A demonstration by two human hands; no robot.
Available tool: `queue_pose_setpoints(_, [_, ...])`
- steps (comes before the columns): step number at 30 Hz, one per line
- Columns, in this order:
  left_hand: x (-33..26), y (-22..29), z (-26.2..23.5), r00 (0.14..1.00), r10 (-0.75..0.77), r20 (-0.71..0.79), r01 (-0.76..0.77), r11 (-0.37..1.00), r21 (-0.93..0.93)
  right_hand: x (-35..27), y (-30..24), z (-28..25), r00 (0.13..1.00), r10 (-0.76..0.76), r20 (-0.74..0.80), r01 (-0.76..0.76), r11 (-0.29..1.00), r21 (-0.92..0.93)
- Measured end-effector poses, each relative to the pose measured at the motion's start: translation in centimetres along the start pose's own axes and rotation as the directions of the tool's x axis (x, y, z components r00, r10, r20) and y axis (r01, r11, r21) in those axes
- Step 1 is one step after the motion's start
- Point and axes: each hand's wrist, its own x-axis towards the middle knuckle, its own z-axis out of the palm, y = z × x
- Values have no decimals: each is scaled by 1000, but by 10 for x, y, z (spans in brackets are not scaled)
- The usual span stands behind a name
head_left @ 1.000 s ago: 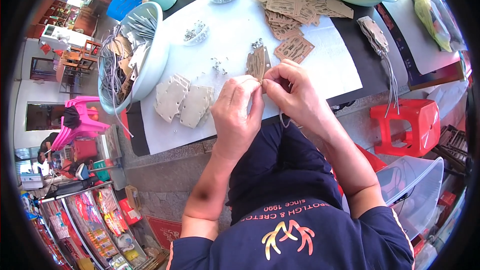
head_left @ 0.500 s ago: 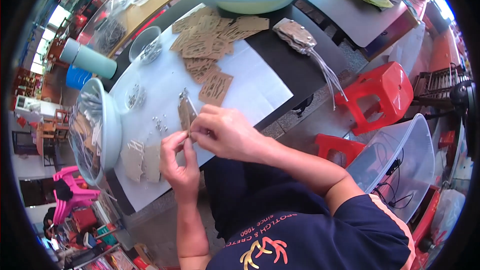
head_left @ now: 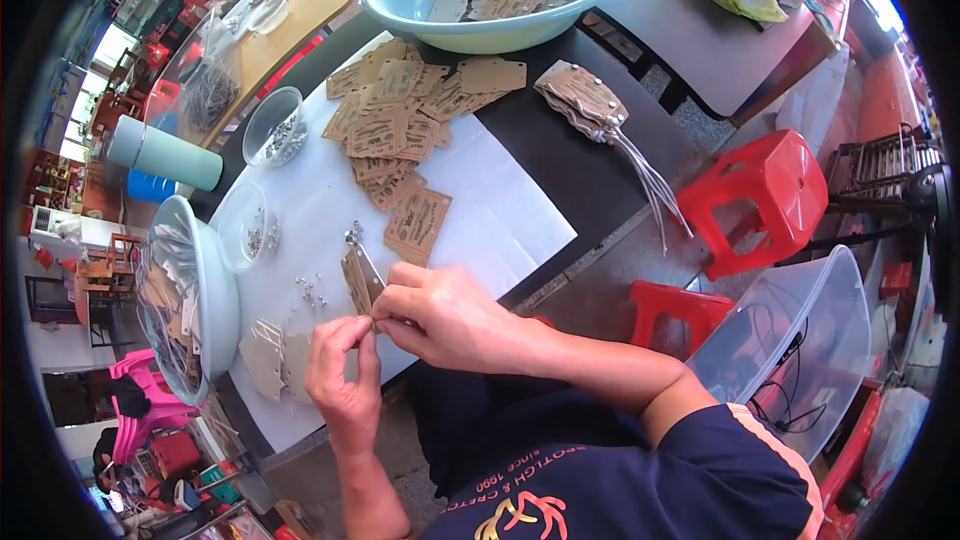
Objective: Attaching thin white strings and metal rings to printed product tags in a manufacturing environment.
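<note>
My left hand (head_left: 343,370) and my right hand (head_left: 447,312) meet fingertip to fingertip over the near edge of the table. Both are closed in a pinch. A slim stack of brown cardboard tags (head_left: 357,278), seen nearly edge-on, juts away from them, its near end at my right fingers. Small shiny metal fasteners (head_left: 353,232) show at its far end. Whatever tiny piece lies between my left fingertips is hidden. Loose metal fasteners (head_left: 311,292) lie left of the stack, and pale grey tags (head_left: 264,364) rest beside my left hand.
Beyond my hands lies a heap of brown printed tags (head_left: 385,130). Clear cups (head_left: 274,130) of metal bits and a pale blue basin (head_left: 205,290) stand left; another basin (head_left: 490,35) stands at the back. A stringed tag bundle (head_left: 582,95) lies right, near red stools (head_left: 755,200).
The table scene has shifted slightly down and left in view. My hands keep the same pinch at the stack's near end; nothing has visibly been let go.
</note>
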Motion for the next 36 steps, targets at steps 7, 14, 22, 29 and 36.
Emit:
queue_pose_setpoints(7, [17, 6, -15, 988, 37, 150, -44, 998, 44, 2, 0, -3, 998, 12, 57, -13, 1000, 6])
queue_pose_setpoints(14, [30, 6, -22, 971, 28, 239, -42, 998, 56, 3, 0, -4, 997, 22, 74, -24, 999, 25])
queue_pose_setpoints(22, [41, 2, -21, 938, 126, 322, -151, 987, 52, 5, 0, -6, 998, -18, 56, 14, 998, 68])
queue_pose_setpoints(29, [40, -4, -16, 934, 146, 327, -163, 986, 25, 3, -2, -8, 991, 7, 132, -12, 999, 35])
queue_pose_setpoints(36, [37, -5, -10, 949, 134, 286, -152, 987, 43, 10, -8, -11, 981, 113, 158, -119, 992, 33])
